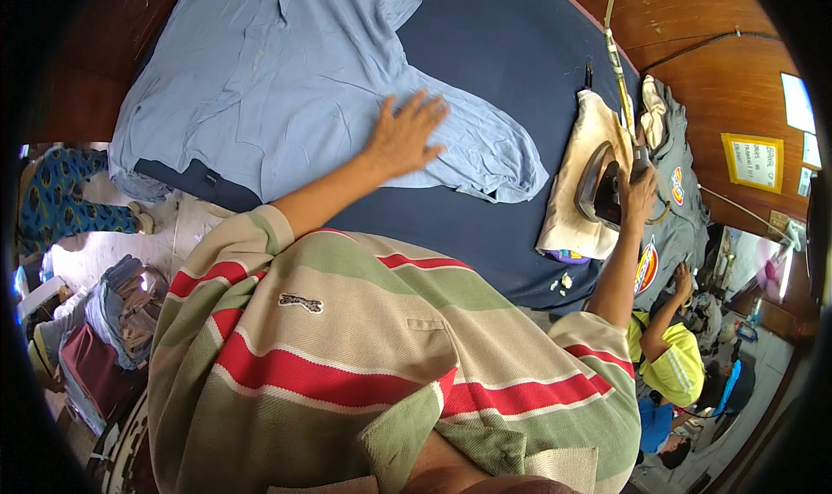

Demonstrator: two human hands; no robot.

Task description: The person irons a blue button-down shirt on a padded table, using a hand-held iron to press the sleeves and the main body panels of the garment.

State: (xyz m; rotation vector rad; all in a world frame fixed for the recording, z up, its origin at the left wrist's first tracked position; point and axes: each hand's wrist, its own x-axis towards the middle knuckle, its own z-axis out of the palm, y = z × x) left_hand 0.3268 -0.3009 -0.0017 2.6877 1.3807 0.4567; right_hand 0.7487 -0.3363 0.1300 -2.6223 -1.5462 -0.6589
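A light blue shirt (pixel 260 87) lies spread over a dark blue padded table (pixel 485 35), one sleeve stretched toward the right. My left hand (pixel 407 134) rests flat on the shirt near the top of that sleeve, fingers spread, holding nothing. Off to the right, my right hand (pixel 638 195) is wrapped round the handle of a clothes iron (pixel 598 186). The iron is over a folded cream cloth (pixel 568 178), tilted so that its soleplate edge shows. From the iron, a cord or hose runs up toward the top.
Grey garments with round patches (pixel 676 139) lie right of the iron, against a wooden wall (pixel 719 87). A person in a yellow shirt (pixel 672 355) is at the lower right. Piled clothes (pixel 121 312) and someone in patterned blue clothing (pixel 65 195) are at the left.
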